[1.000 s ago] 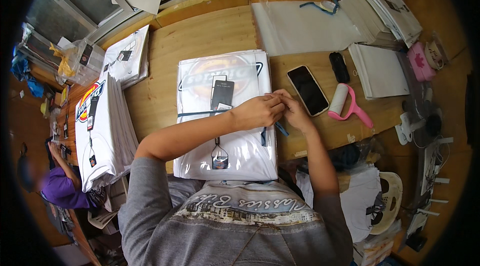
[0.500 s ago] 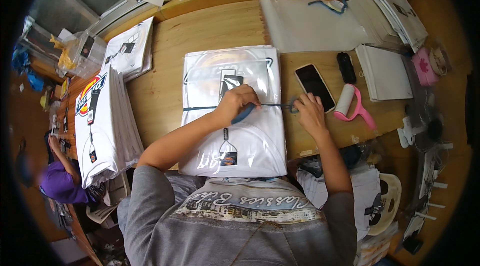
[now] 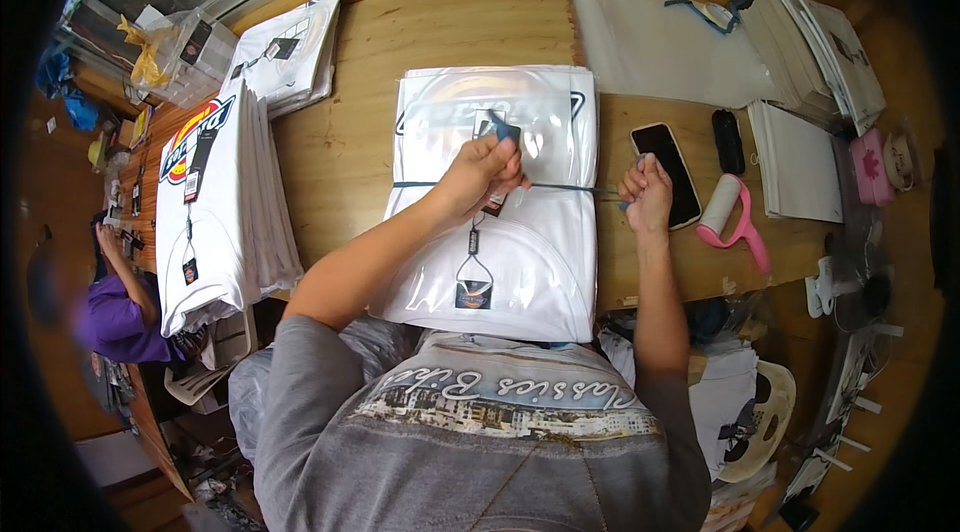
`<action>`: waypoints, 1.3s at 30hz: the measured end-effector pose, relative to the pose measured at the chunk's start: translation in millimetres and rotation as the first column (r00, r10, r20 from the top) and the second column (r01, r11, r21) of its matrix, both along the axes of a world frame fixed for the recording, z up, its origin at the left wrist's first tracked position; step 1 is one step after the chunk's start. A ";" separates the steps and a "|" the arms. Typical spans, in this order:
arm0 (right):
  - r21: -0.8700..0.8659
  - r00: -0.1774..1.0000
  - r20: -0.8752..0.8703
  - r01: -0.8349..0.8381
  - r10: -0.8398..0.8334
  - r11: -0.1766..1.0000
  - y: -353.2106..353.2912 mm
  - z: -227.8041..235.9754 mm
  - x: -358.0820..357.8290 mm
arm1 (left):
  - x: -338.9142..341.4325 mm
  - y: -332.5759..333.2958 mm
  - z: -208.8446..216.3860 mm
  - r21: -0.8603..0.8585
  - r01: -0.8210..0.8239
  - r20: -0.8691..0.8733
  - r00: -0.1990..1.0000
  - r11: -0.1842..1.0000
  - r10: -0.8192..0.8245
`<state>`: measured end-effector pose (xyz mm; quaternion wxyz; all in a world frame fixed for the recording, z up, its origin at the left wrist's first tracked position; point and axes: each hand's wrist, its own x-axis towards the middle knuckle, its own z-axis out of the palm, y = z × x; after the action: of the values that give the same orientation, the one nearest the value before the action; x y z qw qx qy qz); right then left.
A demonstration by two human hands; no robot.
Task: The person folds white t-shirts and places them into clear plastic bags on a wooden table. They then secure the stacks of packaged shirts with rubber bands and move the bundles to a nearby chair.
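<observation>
Nearest the body, a stack of white shirts (image 3: 540,272) under clear plastic is lying on the bench (image 3: 350,132), its near edge resting close to the person's grey shirt (image 3: 420,452). Across its middle a thin blue strip (image 3: 560,188) is running from left to right, its long axis lying crosswise to the body. The left hand (image 3: 482,172) is staying above the stack, directly over the strip's line, its fingers clamping a loose blue end that is poking up past them. The right hand (image 3: 647,194) is holding level with that line, just beyond the stack's right edge, its fingers closing on the other end. Just beside it, a phone (image 3: 678,177) is lying; farther right, a pink-handled roller (image 3: 735,222) is resting.
</observation>
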<state>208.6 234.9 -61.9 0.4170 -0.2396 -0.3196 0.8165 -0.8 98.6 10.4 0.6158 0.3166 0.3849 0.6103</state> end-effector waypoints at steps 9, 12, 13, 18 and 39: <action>0.320 0.301 0.947 -0.839 -0.116 0.439 -31.0 61.7 6.6 | -16.3 19.3 12.0 0.021 0.127 -0.158 0.980 0.992 -0.122; 0.394 0.532 0.827 -0.780 0.183 0.485 -13.8 49.2 24.2 | -17.6 20.8 11.3 0.031 0.160 -0.143 0.978 0.987 -0.154; 0.469 0.651 0.714 -0.718 0.258 0.514 -11.7 37.3 26.5 | -18.4 20.8 10.9 0.031 0.171 -0.136 0.977 0.985 -0.166; -0.182 0.945 -0.327 -0.034 -0.028 0.983 -46.5 23.3 -24.4 | -17.8 16.0 4.1 -0.039 0.127 -0.078 0.989 0.991 -0.130; 0.822 0.676 0.540 -0.552 -0.502 0.141 -38.6 22.2 -28.9 | 35.1 74.2 74.1 0.190 0.480 -0.886 0.460 0.857 -0.061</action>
<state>179.7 196.3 -39.7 0.2791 -0.2022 -0.9115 0.2246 34.3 172.9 84.5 0.3520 0.7567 0.4412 0.3299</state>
